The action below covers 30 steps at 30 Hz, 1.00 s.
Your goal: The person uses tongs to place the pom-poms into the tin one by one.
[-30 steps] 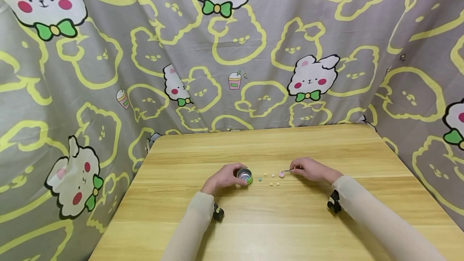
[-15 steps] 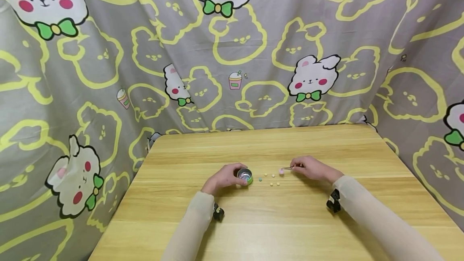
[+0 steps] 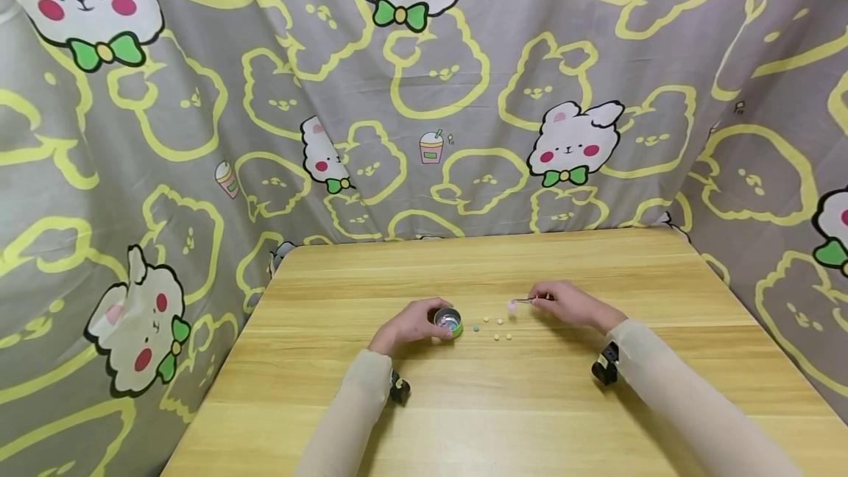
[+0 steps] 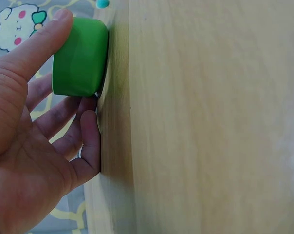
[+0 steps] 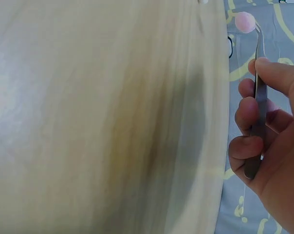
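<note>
Step in hand, by my read: tweezer carry; R hand [image 3: 566, 304] pinched tweezers [image 5: 261, 87], fingers curled along the shaft; pink ball [image 5: 245, 22] sat at the bent tips, off the wood, nearer R hand than tin; L hand [image 3: 414, 321] gripped green tin [image 4: 79, 56], thumb one side, fingers t'other, mouth up, small bits inside, too tiny to ID; next move prob. called for a light, steady squeeze & tips high if swung twd tin; round ball might slip, I'd guess.

Edges/room: teal bead [image 3: 475, 329] lay just beside tin, betw. it & four yellowish beads [image 3: 496, 337]; low path over those risked a knock; table [image 3: 477, 418] ran on past both hands to its far edge, curtain [image 3: 371, 216] behind; widest room nearside, betw. forearms [image 3: 351, 403].
</note>
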### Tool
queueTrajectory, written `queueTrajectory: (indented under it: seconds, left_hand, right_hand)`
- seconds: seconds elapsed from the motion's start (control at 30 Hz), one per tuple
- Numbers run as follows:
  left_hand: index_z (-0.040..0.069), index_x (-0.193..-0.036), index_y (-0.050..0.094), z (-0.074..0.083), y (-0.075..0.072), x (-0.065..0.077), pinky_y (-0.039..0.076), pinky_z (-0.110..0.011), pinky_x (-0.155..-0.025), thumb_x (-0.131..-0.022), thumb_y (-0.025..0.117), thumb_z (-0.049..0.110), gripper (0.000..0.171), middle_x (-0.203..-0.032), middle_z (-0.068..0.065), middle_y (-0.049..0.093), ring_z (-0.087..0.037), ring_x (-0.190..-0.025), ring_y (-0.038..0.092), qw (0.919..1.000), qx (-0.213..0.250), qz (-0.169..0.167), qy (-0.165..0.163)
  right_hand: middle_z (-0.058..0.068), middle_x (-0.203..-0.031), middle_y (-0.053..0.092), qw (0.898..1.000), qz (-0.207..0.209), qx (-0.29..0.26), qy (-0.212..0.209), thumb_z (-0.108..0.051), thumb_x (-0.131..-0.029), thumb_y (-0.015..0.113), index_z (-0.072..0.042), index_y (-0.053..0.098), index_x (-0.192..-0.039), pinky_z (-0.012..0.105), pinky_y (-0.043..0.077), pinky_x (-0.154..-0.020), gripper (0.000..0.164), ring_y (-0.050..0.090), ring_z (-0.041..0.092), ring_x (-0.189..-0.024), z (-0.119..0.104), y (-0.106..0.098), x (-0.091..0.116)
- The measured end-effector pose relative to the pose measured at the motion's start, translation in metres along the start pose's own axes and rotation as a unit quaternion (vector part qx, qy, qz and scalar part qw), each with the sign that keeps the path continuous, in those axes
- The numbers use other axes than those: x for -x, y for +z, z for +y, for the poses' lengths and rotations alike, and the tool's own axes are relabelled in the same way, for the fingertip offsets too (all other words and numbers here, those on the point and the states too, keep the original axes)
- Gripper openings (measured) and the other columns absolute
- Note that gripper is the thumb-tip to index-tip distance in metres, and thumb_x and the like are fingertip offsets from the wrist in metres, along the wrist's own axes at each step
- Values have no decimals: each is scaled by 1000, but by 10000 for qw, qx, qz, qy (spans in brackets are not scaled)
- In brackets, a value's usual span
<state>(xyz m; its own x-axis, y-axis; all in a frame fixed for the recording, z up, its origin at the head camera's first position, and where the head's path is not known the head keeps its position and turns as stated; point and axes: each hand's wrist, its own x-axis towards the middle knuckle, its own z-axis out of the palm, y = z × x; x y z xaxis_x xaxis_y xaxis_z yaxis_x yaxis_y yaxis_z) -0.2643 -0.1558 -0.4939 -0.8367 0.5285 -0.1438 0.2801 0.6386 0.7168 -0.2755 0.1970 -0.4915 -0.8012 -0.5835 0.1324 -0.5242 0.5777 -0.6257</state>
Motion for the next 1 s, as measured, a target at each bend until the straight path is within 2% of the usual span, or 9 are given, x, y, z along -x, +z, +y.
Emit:
queueTrajectory:
  seconds: [0.17, 0.4, 0.67, 0.87, 1.0]
  left_hand:
    - [17, -127, 57, 0, 0, -1, 42, -32, -91, -79, 78, 30, 54, -115, 5, 60, -12, -104, 54, 10000, -37, 7, -10]
    - [17, -127, 57, -1, 0, -1, 43, -32, -90, -79, 78, 30, 54, -114, 5, 60, -12, -104, 54, 10000, -6, -12, -15]
    - [16, -127, 57, 0, 0, -1, 42, -32, -91, -79, 78, 30, 54, -114, 5, 60, -12, -103, 54, 10000, -62, -1, 14]
    - [17, -128, 57, 1, 0, -1, 42, -32, -92, -79, 78, 30, 55, -116, 4, 60, -12, -105, 54, 10000, -46, 13, -44]
    - [17, -127, 57, 0, 0, -1, 42, -31, -91, -79, 78, 30, 54, -115, 5, 60, -12, -104, 54, 10000, -60, -3, -34]
  right_hand:
    - [4, -87, 62, 10000, 18, 10, 63, -15, -97, 54, -10, 66, -101, 30, 43, -65, 14, 50, 11, -73, -4, -2, -3]
    - [9, -88, 63, 9999, 54, -64, -131, -12, -97, 54, -4, 66, -101, 29, 42, -64, 15, 50, 12, -73, -11, -3, -9]
    - [11, -86, 63, 9996, 14, -88, -285, -12, -96, 55, -3, 67, -101, 27, 40, -60, 15, 48, 12, -68, -23, -5, -19]
    - [8, -86, 63, 9993, -29, -76, -352, -13, -96, 55, -6, 67, -101, 27, 39, -59, 14, 47, 11, -67, -30, -3, -26]
    - [11, -88, 63, 9992, -68, -116, -364, -14, -97, 55, -7, 66, -101, 28, 40, -60, 14, 48, 12, -69, -37, 0, -31]
